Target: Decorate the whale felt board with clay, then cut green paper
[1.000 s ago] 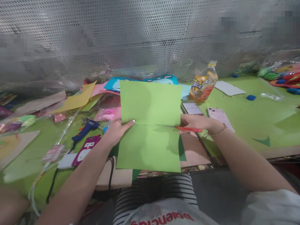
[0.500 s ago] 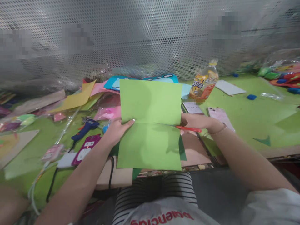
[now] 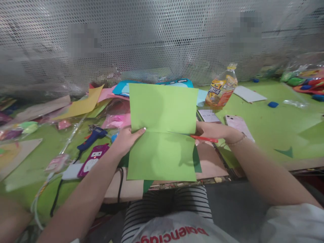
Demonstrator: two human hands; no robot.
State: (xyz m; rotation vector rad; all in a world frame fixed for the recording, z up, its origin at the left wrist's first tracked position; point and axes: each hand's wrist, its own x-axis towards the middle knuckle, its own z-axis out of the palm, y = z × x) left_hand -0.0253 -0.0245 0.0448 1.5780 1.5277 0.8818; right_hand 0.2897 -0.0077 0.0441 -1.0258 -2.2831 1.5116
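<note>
A light green sheet of paper is held up over the near edge of the table, with a crease across its middle. My left hand pinches its left edge at the crease, thumb in front and the other fingers behind. At the right edge, my right hand is closed on red-handled scissors. Their blades lie in a cut that runs inward from the right edge along the crease. The paper hides part of the right fingers.
A blue glue gun, a purple case and cables lie left. To the right are a bottle, a pink phone, a white pad and a dark green scrap. A perforated metal panel stands behind the table.
The paper's upper right corner has shifted slightly to the right, and the blades show less at the cut. Both hands keep nearly the same place and grip.
</note>
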